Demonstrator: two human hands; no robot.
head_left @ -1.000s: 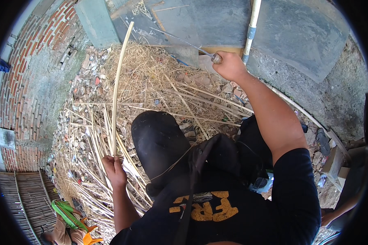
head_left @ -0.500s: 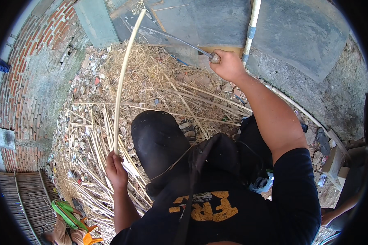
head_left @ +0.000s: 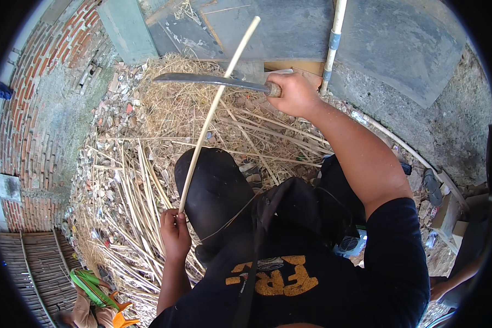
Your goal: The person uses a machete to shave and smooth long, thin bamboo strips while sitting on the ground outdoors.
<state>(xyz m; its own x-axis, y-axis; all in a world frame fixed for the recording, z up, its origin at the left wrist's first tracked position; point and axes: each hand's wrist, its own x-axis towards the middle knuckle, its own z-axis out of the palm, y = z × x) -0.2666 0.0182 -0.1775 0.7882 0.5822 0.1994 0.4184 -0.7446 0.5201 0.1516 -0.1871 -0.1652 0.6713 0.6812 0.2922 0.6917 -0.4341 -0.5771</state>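
My left hand [head_left: 175,234] is closed round the lower end of a long pale wooden or bamboo stick [head_left: 206,127], which slants up and away to the right, above my left knee. In my right hand [head_left: 295,94] is the handle of a machete [head_left: 213,80], its long curved blade pointing left. The blade crosses the upper part of the stick; whether it touches cannot be made out. Many similar pale sticks [head_left: 139,188] lie in a heap on the ground to the left of my knee.
Dry shavings [head_left: 175,104] cover the rubble ground ahead. Grey panels [head_left: 290,33] and a white pipe [head_left: 336,41] stand behind; a brick wall [head_left: 35,131] rises at left. Another person in a green garment [head_left: 93,287] is at lower left, and another person's arm [head_left: 456,281] shows at lower right.
The stick has tilted from nearly upright toward the right, with my left hand shifting right. The machete has moved slightly left and nearer, its blade now level across the stick.
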